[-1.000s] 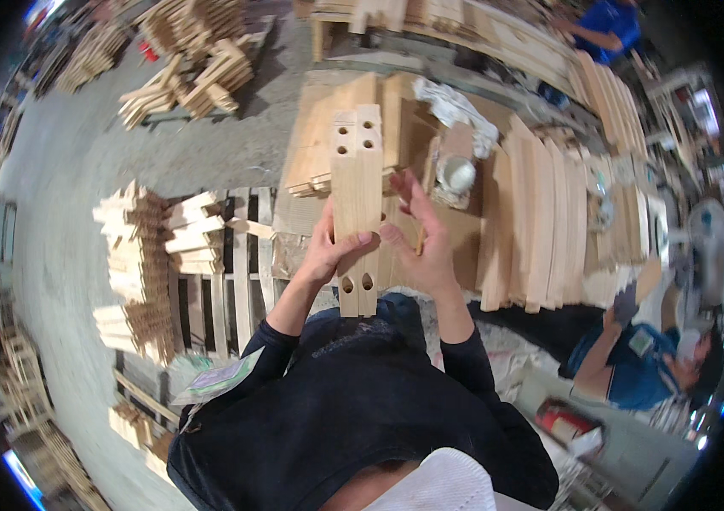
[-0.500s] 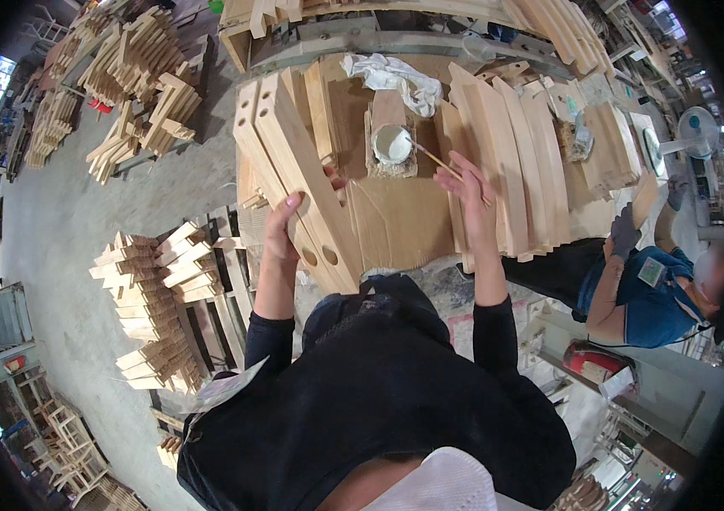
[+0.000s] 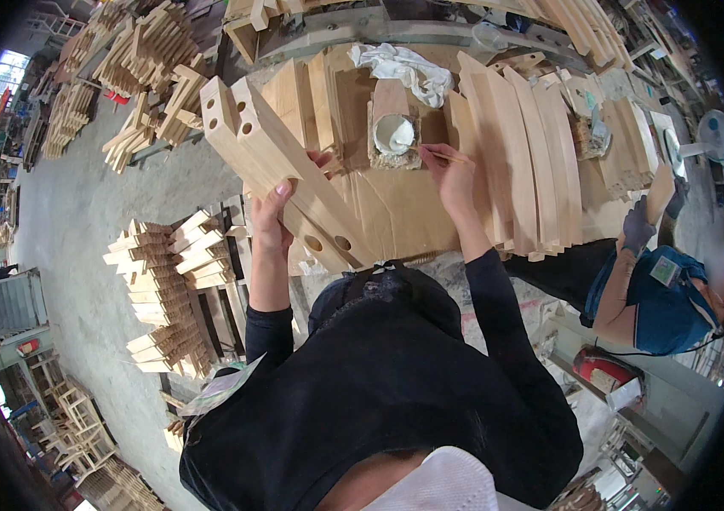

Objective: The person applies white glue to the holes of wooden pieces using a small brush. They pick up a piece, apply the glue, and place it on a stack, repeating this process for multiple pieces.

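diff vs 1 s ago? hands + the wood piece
The right hand let go of the drilled wooden piece and took a thin stick, reaching to the small cup of white glue. The left hand keeps the piece, now tilted leftward. Boards on the bench are unchanged.

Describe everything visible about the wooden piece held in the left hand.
The wooden piece is a long, pale, smooth-planed block of light timber, with two round holes near its far end and two more near its near end. It lies tilted, its far end up toward the left, its near end low against the workbench. The left hand grips its side about midway.
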Tool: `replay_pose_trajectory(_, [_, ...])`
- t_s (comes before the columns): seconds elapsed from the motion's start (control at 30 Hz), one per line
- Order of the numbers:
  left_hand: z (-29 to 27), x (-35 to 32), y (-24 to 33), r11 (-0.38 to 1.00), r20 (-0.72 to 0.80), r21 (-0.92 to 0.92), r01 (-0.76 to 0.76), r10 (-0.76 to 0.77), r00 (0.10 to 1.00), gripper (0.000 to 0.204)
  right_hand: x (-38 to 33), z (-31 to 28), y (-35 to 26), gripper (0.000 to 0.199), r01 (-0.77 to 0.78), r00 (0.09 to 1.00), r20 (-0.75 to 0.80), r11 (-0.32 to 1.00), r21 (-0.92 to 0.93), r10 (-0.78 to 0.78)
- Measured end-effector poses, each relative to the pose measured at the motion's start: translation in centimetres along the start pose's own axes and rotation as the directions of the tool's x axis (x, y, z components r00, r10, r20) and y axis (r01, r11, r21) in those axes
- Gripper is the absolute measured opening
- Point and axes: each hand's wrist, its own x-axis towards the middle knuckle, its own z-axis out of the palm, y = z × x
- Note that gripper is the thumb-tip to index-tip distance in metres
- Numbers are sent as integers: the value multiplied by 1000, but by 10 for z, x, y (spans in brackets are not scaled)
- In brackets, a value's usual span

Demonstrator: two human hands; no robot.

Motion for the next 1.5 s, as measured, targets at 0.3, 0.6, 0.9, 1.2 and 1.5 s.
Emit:
replay_pose_trajectory(0.3, [-10, -2, -2, 999, 19, 49, -7, 6, 1000, 70, 4, 15, 36, 16, -304, 945, 89, 746, 592, 314])
replay_pose_trajectory(0.6, [0, -1, -8, 995, -14, 78, 63, -62, 998, 62, 5, 9, 51, 23, -444, 850, 219, 428, 787, 479])
replay_pose_trajectory(0.9, [-15, 3, -38, 989, -26, 67, 131, -129, 991, 62, 1, 21, 81, 16, -387, 860, 135, 457, 801, 492])
replay_pose_trajectory(1.2, [-11, 7, -47, 992, -5, 45, 119, -119, 993, 58, 14, -18, 29, 16, -319, 917, 212, 303, 898, 338])
replay_pose_trajectory(1.5, [19, 1, -33, 984, 178, 108, 144, -161, 971, 74, 20, -42, -139, 15, -79, 993, 115, 653, 753, -13])
